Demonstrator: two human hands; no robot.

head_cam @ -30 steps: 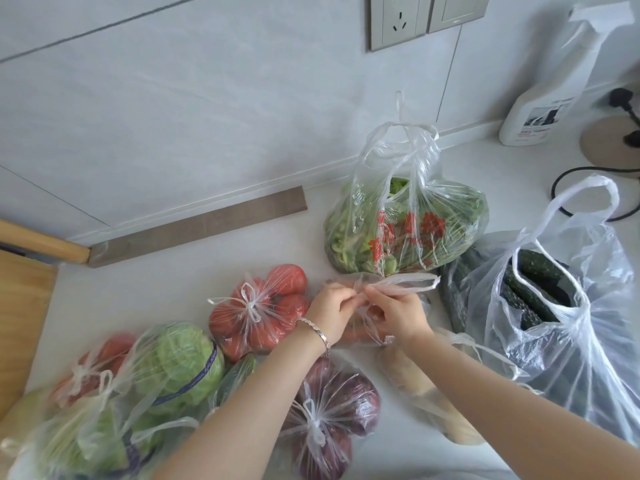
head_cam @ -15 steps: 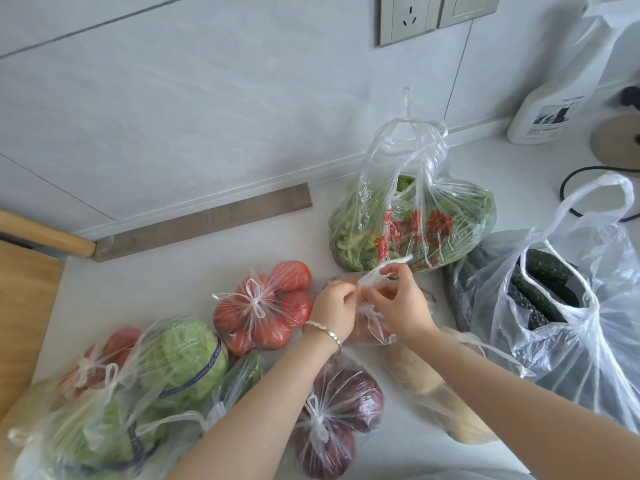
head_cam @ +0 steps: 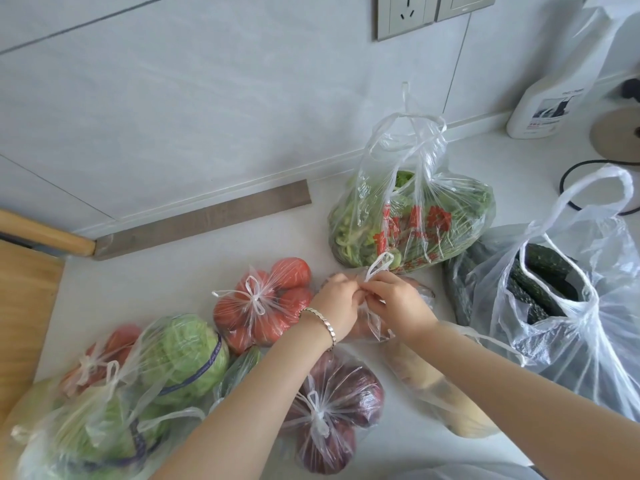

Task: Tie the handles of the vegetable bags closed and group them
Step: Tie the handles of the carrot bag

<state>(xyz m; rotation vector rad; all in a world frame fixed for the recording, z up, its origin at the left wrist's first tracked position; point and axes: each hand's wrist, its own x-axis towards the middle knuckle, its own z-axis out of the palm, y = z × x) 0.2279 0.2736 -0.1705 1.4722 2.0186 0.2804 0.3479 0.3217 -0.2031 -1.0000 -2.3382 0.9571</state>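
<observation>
Bag handles [head_cam: 379,266], clear plastic twisted into a loop, are pinched by left hand [head_cam: 337,303] and right hand [head_cam: 398,303].

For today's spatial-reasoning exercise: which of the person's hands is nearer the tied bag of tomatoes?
Left. The left hand sits just beside the tomato bag, on its right edge; the right hand lies farther right, beyond the left hand. Both pinch bag handles.

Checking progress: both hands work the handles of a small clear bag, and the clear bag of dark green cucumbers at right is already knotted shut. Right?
Not quite. The head view shows the clear plastic bag of dark green cucumbers gaping open, handle loops untied. The left hand and right hand do pinch the small clear bag's handles.
</observation>
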